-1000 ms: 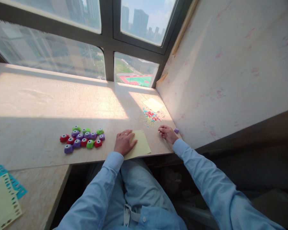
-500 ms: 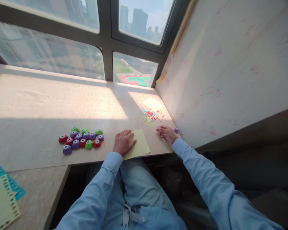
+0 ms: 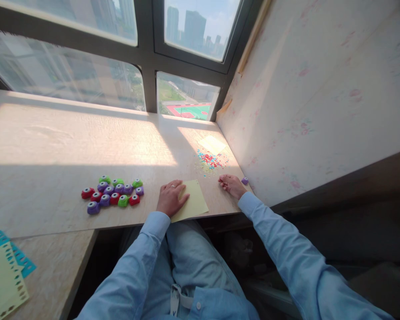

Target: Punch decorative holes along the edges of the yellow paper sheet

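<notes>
I rest the left hand (image 3: 171, 198) flat on yellow paper (image 3: 196, 201), craft punches (image 3: 114, 198) nearby. The right hand (image 3: 231, 186) curls, grip unclear, near confetti (image 3: 209, 161) and a purple punch (image 3: 245, 181).

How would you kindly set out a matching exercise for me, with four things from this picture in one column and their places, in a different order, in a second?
Things
1. Left hand
2. Lone purple punch
3. Tiny coloured bits
4. Group of red, purple and green punches

Places
A. Scattered on the near side of the pale sheet
B. To the left of the person's left hand
C. Over the left edge of the yellow sheet
D. By the wall, to the right of the right hand

Right pairs: 1-C, 2-D, 3-A, 4-B
</notes>
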{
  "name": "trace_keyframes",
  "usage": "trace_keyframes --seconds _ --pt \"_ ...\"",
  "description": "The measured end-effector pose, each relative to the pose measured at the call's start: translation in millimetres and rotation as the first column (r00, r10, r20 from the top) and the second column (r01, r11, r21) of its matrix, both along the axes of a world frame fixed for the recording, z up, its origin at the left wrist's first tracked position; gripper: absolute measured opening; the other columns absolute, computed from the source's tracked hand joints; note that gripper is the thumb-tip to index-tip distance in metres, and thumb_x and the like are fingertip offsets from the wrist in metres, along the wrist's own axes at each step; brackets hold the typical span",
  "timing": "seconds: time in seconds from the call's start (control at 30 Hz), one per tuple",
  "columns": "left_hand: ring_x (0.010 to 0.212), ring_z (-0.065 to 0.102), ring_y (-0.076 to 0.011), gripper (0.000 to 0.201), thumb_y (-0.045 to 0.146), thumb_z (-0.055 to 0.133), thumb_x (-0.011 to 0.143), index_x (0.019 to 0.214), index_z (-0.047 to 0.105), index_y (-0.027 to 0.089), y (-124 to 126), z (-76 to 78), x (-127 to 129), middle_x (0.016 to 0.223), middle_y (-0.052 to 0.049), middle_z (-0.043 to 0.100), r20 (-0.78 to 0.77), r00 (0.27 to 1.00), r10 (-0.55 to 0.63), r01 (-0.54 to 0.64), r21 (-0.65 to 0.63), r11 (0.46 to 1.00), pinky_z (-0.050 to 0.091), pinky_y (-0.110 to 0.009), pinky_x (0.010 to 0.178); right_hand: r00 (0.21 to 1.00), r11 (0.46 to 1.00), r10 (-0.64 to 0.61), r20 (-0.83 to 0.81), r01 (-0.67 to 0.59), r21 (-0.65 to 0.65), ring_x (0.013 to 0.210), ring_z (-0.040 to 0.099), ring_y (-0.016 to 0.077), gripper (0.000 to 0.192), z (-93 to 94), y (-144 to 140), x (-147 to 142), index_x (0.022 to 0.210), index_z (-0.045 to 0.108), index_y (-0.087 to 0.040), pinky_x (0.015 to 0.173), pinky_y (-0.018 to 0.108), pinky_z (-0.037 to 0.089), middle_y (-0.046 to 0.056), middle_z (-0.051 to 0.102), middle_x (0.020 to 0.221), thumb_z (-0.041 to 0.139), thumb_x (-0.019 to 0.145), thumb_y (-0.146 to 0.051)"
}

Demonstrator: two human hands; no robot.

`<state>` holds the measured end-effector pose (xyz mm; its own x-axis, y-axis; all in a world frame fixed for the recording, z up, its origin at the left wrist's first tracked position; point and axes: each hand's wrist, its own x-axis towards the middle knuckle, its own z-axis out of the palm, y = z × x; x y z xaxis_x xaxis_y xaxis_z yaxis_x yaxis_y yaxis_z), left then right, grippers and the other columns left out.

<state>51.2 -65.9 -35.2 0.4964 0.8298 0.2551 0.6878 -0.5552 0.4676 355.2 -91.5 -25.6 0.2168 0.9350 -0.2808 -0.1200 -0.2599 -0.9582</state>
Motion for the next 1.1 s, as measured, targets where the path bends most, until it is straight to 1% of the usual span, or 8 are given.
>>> trace_keyframes --seconds 0.17,0.4,0.7,0.83,0.97,1.1 --pt "0.128 0.053 -0.0287 0.029 0.039 0.059 0.087 0.111 0.068 0.025 0.5 -1.0 -0.3 0.134 -0.009 0.062 0.0 1.0 -0.008 0.008 0.002 1.0 0.039 -0.048 0.103 1.0 1.0 0.006 0.001 -0.006 0.018 0.058 0.052 0.0097 0.036 1.1 -2.0 0.5 0.075 0.066 -0.019 0.048 0.022 0.04 0.004 0.067 0.078 0.087 0.057 -0.042" --pt "0.128 0.053 -0.0286 0.031 0.04 0.059 0.087 0.112 0.068 0.025 1.3 -3.0 -0.3 0.134 -0.009 0.062 0.001 1.0 -0.005 0.005 0.004 1.0 0.039 -0.048 0.103 1.0 0.999 0.013 0.01 -0.014 0.035 0.061 0.053 0.0107 0.034 4.4 -5.8 0.7 0.078 0.067 -0.02 0.05 0.024 0.041 0.004 0.068 0.081 0.086 0.06 -0.042" --pt "0.129 0.052 -0.0285 0.031 0.04 0.059 0.088 0.113 0.068 0.024 0.6 -2.3 -0.4 0.135 -0.009 0.062 -0.006 1.0 -0.002 0.002 -0.003 1.0 0.039 -0.048 0.103 1.0 0.998 0.002 -0.008 -0.002 0.062 0.054 0.05 0.0071 0.041 4.9 -5.3 -3.1 0.072 0.065 -0.019 0.042 0.019 0.035 0.0 0.065 0.073 0.089 0.054 -0.047" --pt "0.129 0.052 -0.0283 0.03 0.039 0.059 0.087 0.113 0.067 0.025 0.1 -0.9 -0.1 0.135 -0.009 0.062 -0.012 1.0 -0.001 0.001 -0.004 1.0 0.038 -0.047 0.103 1.0 0.997 -0.011 -0.024 0.012 0.071 0.053 0.051 0.0067 0.042 5.1 -4.7 -5.5 0.072 0.067 -0.019 0.039 0.018 0.035 0.002 0.068 0.076 0.09 0.053 -0.048" --pt "0.129 0.052 -0.0283 0.031 0.039 0.059 0.087 0.113 0.068 0.024 0.2 -0.7 0.1 0.135 -0.009 0.062 -0.014 1.0 0.0 0.0 0.001 1.0 0.039 -0.047 0.103 0.999 0.998 -0.009 -0.045 0.012 0.068 0.054 0.052 0.0077 0.04 4.7 -4.1 -4.6 0.074 0.071 -0.018 0.039 0.019 0.038 0.005 0.073 0.085 0.089 0.056 -0.049" --pt "0.129 0.053 -0.0287 0.031 0.039 0.059 0.087 0.113 0.068 0.024 0.2 -1.2 0.0 0.135 -0.009 0.062 -0.005 1.0 -0.002 0.002 0.002 1.0 0.039 -0.048 0.103 0.998 0.998 -0.012 -0.065 0.016 0.058 0.054 0.054 0.0083 0.034 3.3 -3.9 -0.3 0.077 0.072 -0.018 0.042 0.02 0.043 0.006 0.074 0.087 0.088 0.06 -0.043"
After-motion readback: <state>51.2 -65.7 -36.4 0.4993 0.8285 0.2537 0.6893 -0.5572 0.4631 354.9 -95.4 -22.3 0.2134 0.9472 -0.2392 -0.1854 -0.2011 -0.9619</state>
